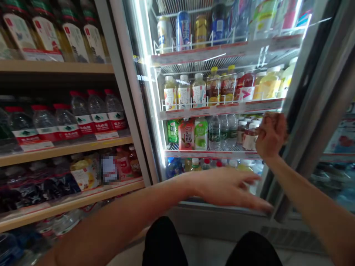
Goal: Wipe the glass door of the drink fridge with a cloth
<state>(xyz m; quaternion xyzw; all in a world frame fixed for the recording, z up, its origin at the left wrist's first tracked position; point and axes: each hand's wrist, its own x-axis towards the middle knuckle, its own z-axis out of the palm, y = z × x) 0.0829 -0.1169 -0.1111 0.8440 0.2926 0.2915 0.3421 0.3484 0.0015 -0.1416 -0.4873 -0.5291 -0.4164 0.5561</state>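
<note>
My left hand point(227, 186) reaches across in front of the lit drinks fridge, low before its bottom shelf. Its fingers are stretched out and somewhat blurred, and nothing shows in them. Higher up and to the right, my right hand point(271, 135) is closed at the right side of the fridge, by the dark door frame point(301, 107). A small brownish patch shows at the top of its fingers; I cannot make out what it is. Just left of that hand stand small bottles with pale labels point(250, 137). Green-labelled water bottles point(215, 133) share that shelf.
Fridge shelves hold cans point(183, 31), tea bottles point(199, 92) and pouches point(186, 136). On the left, wooden shelves point(66, 149) carry red-capped water bottles point(93, 114) and dark-labelled packs. Another fridge section point(340, 147) stands at the right. My knees point(165, 244) are below.
</note>
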